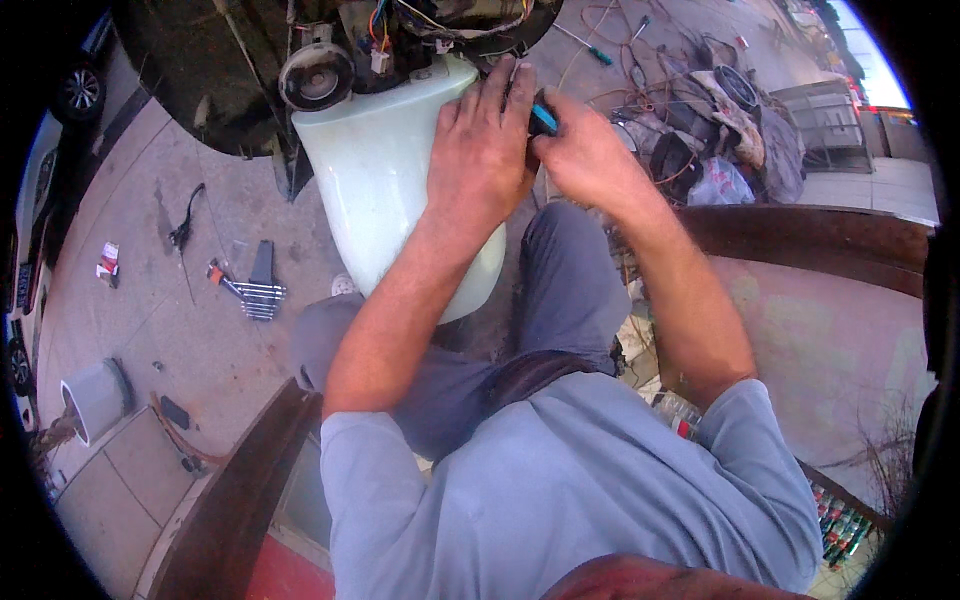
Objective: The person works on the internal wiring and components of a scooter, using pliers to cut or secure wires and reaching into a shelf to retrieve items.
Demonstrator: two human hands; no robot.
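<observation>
While the left hand (480, 150) lies over the pale panel (375, 175), likely to steady it, grip unclear, the right hand (588, 153) clutches a blue tool (543, 120) close by.

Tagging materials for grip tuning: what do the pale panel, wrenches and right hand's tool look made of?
Panel: plastic or painted metal, can't tell which; smooth, glossy, with pale highlights. Wrenches: likely steel, by their silvery shine. Tool: probably plastic where visible, by its bright blue; mostly covered, so unsure.
</observation>
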